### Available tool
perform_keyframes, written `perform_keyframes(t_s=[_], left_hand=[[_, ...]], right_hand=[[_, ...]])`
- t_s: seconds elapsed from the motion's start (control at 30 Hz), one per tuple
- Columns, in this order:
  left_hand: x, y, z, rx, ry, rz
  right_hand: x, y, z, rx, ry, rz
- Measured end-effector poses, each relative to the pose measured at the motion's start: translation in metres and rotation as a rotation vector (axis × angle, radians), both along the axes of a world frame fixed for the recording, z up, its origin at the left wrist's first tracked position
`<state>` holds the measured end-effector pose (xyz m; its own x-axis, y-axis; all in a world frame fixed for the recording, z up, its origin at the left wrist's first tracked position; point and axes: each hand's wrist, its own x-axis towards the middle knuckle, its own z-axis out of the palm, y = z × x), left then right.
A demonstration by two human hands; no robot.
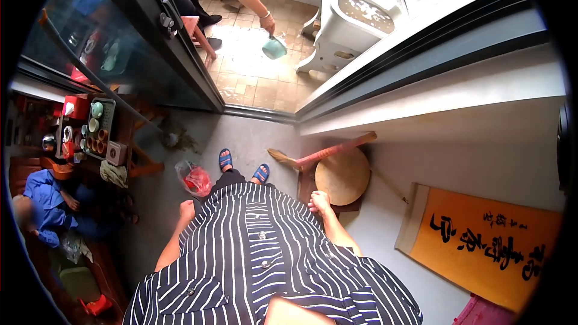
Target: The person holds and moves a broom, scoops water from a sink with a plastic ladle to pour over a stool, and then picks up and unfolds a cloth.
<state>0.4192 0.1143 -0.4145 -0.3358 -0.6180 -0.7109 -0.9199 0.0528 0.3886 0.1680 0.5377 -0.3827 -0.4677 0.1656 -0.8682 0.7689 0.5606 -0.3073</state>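
Note:
My left hand (187,209) hangs beside the striped shirt, fingers curled into a small loose fist, with no object visible in it. A clear plastic bag with red contents (195,179) is on the floor just beyond it. On the other side, my right hand (319,202) is also curled closed, and no object shows in it. It appears near the edge of a round tan board (342,176); whether they touch cannot be told. A brush with a reddish handle (334,148) lies across the top of that board.
Beyond the sliding door frame (259,110), another person's hand (268,23) holds a green scoop (274,47) near a washbasin (364,9). A seated person in blue (45,195) is at left, by a tea tray (108,114). An orange scroll (481,235) is at right.

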Motion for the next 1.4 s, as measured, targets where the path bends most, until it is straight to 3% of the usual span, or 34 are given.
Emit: perform_keyframes(t_s=[0.17,0.23,0.37,0.57,0.63,0.77,0.87,1.07,1.23,1.4], left_hand=[[-0.014,-0.018,-0.004,-0.052,0.184,-0.102],[-0.023,-0.026,-0.007,0.137,0.162,0.209],[-0.043,-0.035,0.013,0.172,0.147,0.391],[-0.053,-0.045,0.044,0.127,0.065,0.155],[-0.056,-0.046,0.044,0.14,0.076,0.206],[-0.053,-0.049,0.03,0.181,0.113,0.295],[-0.052,-0.055,0.022,0.14,0.15,0.11],[-0.045,-0.065,-0.009,0.146,0.282,-0.001],[-0.069,-0.058,0.026,0.087,0.092,0.088],[-0.067,-0.06,0.022,0.049,0.143,0.101]], right_hand=[[-0.008,-0.016,0.005,-0.001,0.003,0.011],[-0.008,-0.022,0.001,0.002,0.015,0.027],[-0.01,-0.038,-0.009,0.002,0.045,0.03],[-0.017,-0.056,-0.002,-0.02,0.06,0.025],[-0.02,-0.057,-0.004,-0.021,0.057,0.029],[-0.023,-0.055,-0.004,-0.02,0.04,0.034],[-0.025,-0.054,-0.004,-0.003,0.044,0.035],[-0.024,-0.055,-0.003,-0.016,0.039,0.025],[-0.022,-0.055,-0.005,-0.008,0.024,-0.008],[-0.02,-0.054,-0.007,-0.029,0.034,-0.023]])
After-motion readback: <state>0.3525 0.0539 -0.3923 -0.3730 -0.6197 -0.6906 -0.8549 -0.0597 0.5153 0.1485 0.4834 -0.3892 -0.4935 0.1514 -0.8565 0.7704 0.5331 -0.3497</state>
